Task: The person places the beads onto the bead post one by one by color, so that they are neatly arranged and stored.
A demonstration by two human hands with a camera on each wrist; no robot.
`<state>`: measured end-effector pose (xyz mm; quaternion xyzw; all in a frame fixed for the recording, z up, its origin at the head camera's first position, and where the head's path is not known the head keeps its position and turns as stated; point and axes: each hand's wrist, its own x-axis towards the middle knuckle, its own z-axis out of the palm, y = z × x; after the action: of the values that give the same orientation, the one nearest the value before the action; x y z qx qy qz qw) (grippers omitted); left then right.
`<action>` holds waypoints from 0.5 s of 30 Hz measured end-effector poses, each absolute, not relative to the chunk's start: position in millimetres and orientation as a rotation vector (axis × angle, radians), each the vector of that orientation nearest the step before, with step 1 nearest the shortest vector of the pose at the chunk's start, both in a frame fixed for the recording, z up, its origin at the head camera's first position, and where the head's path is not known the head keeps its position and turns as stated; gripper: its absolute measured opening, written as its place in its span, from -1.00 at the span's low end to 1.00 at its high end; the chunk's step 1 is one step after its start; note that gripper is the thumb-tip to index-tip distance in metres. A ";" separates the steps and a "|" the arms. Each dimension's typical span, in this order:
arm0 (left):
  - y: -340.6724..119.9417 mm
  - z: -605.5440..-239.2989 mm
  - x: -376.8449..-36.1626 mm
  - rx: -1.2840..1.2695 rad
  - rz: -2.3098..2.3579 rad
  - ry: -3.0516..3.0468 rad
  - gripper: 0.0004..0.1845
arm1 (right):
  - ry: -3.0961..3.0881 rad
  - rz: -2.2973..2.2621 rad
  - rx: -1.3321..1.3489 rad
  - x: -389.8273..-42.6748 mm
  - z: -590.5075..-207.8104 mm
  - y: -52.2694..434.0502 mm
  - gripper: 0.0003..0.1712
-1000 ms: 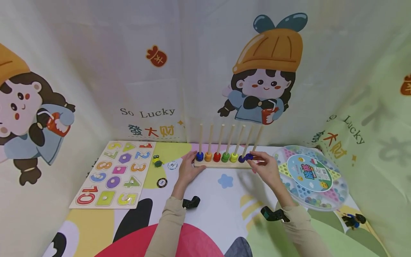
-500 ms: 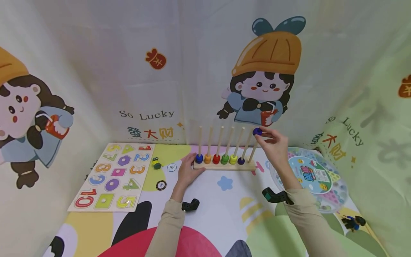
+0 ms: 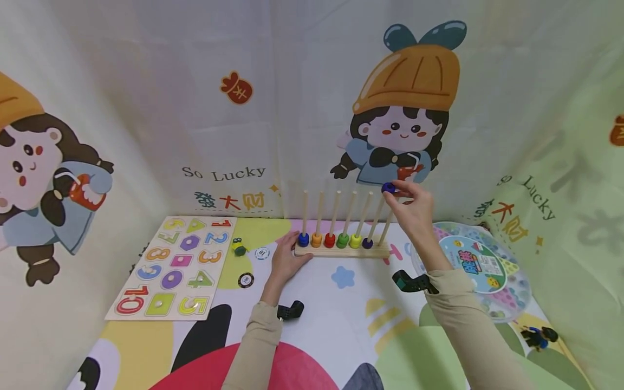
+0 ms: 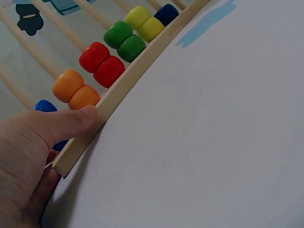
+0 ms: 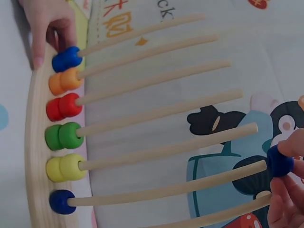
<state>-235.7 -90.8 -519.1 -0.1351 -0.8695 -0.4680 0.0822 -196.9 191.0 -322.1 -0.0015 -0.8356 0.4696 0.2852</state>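
The right hand (image 3: 414,211) pinches a dark blue bead (image 3: 388,188) between thumb and fingertips (image 5: 290,148), narrow grip, raised at the top end of the sixth peg (image 3: 374,219) of the wooden bead rack (image 3: 341,250); in the right wrist view the bead sits right at that peg's tip. The left hand (image 3: 285,259) rests against the left end of the rack's base, thumb (image 4: 71,121) pressed flat on the front edge of the base beside the orange beads (image 4: 76,91), fingers behind the blue beads (image 3: 303,238); it steadies rather than grasps.

Against the frame half a second earlier, the right hand with its bead sits slightly higher and further left, from near the seventh peg (image 3: 387,226) over to the sixth. One second earlier that bead was down at the base on the seventh peg. The left hand's position is unchanged.

The rack stands near the far edge of the play mat (image 3: 341,319), centred. It has seven upright pegs. The first five carry paired beads at the bottom: blue, orange, red (image 3: 329,239), green (image 3: 343,239), yellow (image 3: 355,240). The sixth carries one dark blue bead at the bottom (image 3: 368,243); the seventh is bare.

A number puzzle board (image 3: 173,265) lies towards the mat's left edge, a round lidded bead tray (image 3: 475,268) towards the right edge.
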 end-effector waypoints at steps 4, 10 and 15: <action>-92.3 -517.7 -234.2 -0.388 -1.394 -2.603 -0.22 | -2.283 1.208 -0.032 -198.9 -322.1 187.0 -0.64; -90.7 -516.6 -233.2 -0.391 -1.413 -2.593 -0.22 | -2.310 1.168 -0.033 -202.3 -321.5 185.8 -0.67; -88.9 -517.6 -237.4 -0.398 -1.409 -2.589 -0.22 | -2.285 1.181 -0.013 -199.4 -323.4 187.4 -0.68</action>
<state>-237.4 -88.9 -517.6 -0.1334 -0.8674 -0.4720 0.0838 -199.4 187.4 -323.4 -0.0050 -0.8526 0.4405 0.2810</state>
